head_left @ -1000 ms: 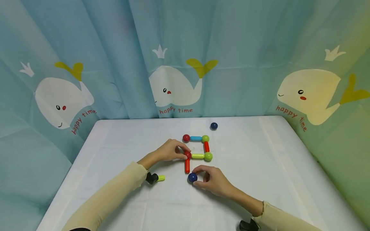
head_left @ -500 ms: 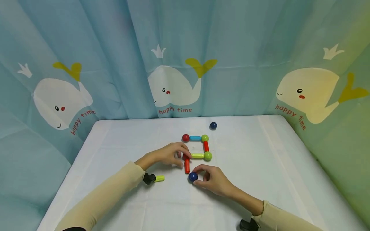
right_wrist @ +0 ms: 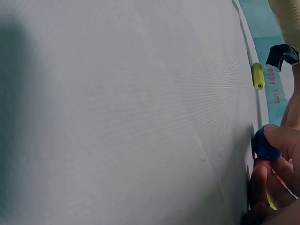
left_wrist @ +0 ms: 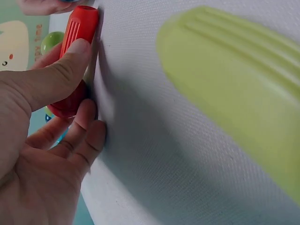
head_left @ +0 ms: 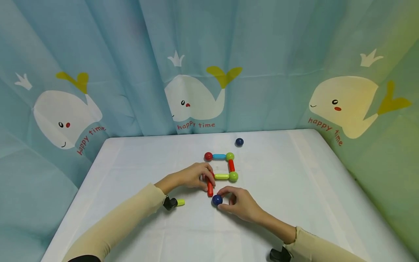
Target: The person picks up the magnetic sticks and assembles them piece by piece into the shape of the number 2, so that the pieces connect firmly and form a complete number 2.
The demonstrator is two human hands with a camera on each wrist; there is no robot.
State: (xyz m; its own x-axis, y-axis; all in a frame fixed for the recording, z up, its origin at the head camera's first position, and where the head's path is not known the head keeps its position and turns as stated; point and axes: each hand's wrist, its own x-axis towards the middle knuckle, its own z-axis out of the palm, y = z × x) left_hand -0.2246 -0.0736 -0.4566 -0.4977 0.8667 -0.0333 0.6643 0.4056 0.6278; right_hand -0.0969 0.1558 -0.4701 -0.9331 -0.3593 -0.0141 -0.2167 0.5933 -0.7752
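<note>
My left hand (head_left: 194, 176) pinches a red rod (head_left: 210, 190) between thumb and index finger. In the left wrist view the thumb lies along this red rod (left_wrist: 82, 26), and a dark red ball (left_wrist: 68, 104) at its lower end sits near the other fingers. That ball is largely hidden by the hand in the head view. My right hand (head_left: 243, 205) grips a blue ball (head_left: 217, 200) between thumb and fingertips, close to the rod's near end. From the red ball, a yellow-green rod (head_left: 222, 177) leads to a green ball (head_left: 233, 177).
The figure continues with a second red rod (head_left: 231, 166), another green ball (head_left: 230, 156), a light blue rod (head_left: 219, 157) and a red ball (head_left: 208, 156). A loose dark blue ball (head_left: 239, 142) lies farther back. A loose yellow-green rod (head_left: 181, 202) lies beside my left wrist.
My left hand has shifted from the red ball toward me onto the red rod, its thumb and index finger now around it. The right hand still holds the blue ball in about the same place.
</note>
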